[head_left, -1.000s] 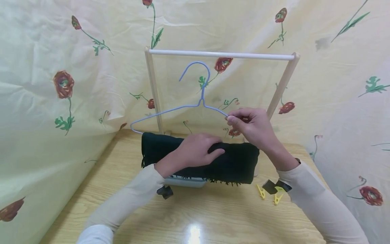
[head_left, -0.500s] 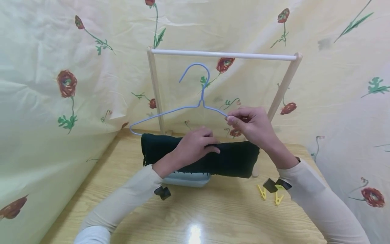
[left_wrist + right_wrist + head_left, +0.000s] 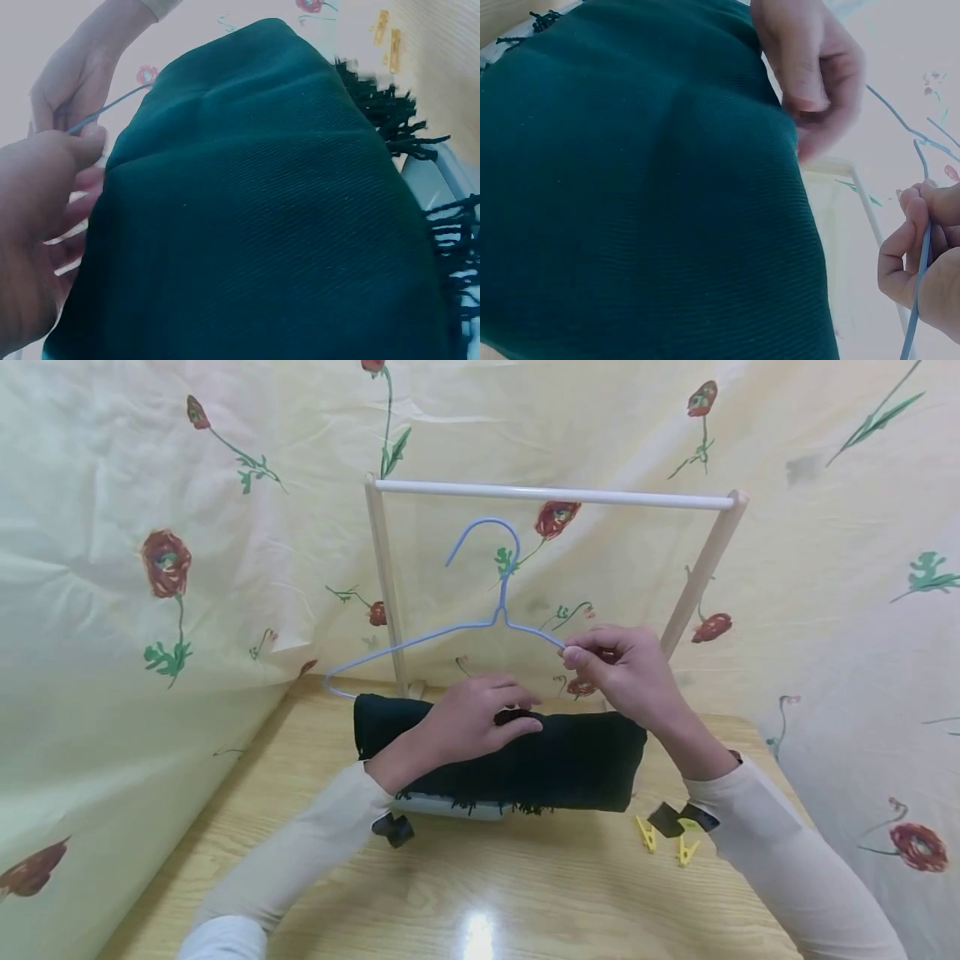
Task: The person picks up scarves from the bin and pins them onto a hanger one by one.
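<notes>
Pinched on one shoulder by the right hand (image 3: 626, 678): a thin blue wire hanger (image 3: 502, 599), upright, hook uppermost and curving round to the left. Hanging low across it (lower wire mostly hidden beneath): a dark cloth (image 3: 570, 762), near-black from the head, deep green from the wrists, smooth along the top, fringed along the bottom. At the cloth's upper edge: the left hand (image 3: 471, 714), fingers loosely bent.

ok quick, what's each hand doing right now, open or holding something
Left hand: open, at the top edge of the dark cloth.
Right hand: closed, pinching the blue hanger.
</notes>
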Demonstrator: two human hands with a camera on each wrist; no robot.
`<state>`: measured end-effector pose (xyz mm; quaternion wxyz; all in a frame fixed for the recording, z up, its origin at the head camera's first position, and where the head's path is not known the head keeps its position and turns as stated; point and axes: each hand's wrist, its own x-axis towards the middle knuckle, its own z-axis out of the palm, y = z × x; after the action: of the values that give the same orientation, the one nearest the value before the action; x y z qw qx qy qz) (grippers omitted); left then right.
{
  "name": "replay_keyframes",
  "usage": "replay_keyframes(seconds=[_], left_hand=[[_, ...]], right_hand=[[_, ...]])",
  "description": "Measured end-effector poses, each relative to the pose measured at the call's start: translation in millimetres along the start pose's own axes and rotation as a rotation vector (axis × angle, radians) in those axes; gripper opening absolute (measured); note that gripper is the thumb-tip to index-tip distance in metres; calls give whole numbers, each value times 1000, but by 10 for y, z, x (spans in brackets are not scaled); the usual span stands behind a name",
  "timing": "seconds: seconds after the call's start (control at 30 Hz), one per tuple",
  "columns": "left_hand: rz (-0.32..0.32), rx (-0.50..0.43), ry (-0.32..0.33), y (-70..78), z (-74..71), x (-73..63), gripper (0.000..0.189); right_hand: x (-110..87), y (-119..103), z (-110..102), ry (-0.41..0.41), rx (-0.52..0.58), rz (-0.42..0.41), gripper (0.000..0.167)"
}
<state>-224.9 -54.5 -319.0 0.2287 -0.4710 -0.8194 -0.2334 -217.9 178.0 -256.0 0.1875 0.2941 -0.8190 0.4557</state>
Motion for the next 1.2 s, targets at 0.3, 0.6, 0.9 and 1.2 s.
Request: replay_keyframes(seconds=[0.3,0.6,0.9,1.2], left_hand=[[-179,17,-229,-59,-76,-96,34],[-61,-48,-151,-178,-83,-158,44],[-101,-22,-79,-244,-127,-246,19],[-77,-198,154,-312,-71,-241,11]], right_hand=[[-10,-3,-22,-14,12,37,11],[-15,6,-29,-25,23,36,12],[-31,7,-47,-14,-7,46,12],[-42,21,-40,-29,32,56,14]])
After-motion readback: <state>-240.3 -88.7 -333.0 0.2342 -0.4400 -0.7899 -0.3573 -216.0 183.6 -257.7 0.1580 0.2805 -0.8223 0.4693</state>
